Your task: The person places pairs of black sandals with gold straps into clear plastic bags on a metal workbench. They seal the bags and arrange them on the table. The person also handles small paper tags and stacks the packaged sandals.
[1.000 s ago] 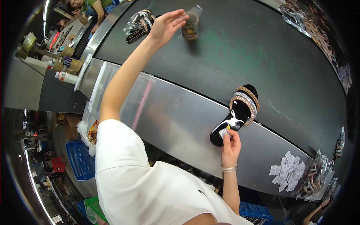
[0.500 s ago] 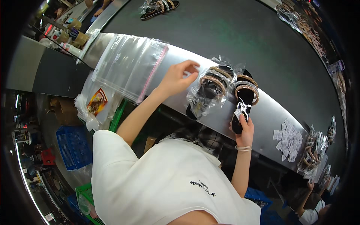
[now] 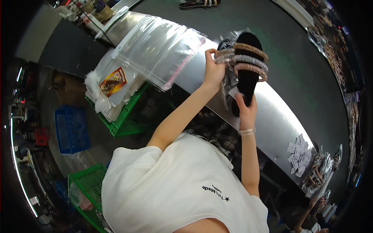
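The heel end of a bare sandal is grasped by the right grip, its fingers closed about the sole with the thumb laid on top. A small white label is seen at the thumb; whether it is pinched or merely pressed there cannot be told. A clear-wrapped sandal is grasped at the left side of its straps by the left grip, with the fingers curled in. Both are held side by side, toes pointing away, over the metal surface, the wrapped one partly covered by the bare one. Clear bags are laid at left; loose labels are heaped at right.
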`<action>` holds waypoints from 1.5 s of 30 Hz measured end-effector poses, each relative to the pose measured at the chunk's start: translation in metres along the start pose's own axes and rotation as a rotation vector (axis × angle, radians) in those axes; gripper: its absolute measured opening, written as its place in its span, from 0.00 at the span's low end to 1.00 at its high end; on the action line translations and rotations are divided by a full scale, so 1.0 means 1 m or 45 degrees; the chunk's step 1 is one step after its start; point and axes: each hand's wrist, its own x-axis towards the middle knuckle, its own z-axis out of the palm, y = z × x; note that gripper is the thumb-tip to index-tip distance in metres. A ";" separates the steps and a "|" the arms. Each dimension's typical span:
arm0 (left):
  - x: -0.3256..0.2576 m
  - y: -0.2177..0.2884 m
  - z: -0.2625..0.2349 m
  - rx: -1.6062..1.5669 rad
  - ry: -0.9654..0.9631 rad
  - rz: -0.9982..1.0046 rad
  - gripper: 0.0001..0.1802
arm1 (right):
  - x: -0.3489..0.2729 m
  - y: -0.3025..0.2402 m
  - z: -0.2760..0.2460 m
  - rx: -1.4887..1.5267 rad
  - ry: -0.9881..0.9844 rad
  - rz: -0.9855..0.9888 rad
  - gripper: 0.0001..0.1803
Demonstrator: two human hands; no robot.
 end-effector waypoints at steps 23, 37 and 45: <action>0.092 0.177 -0.154 1.762 -0.386 1.069 0.10 | 0.050 -0.007 0.081 -0.345 -0.747 0.168 0.30; 0.022 0.170 -0.087 1.707 -0.841 1.101 0.06 | 0.053 0.011 0.100 -0.343 -0.605 0.031 0.25; 0.022 0.140 -0.039 1.405 -0.959 1.283 0.08 | 0.037 -0.008 0.042 -0.422 -0.403 -0.273 0.22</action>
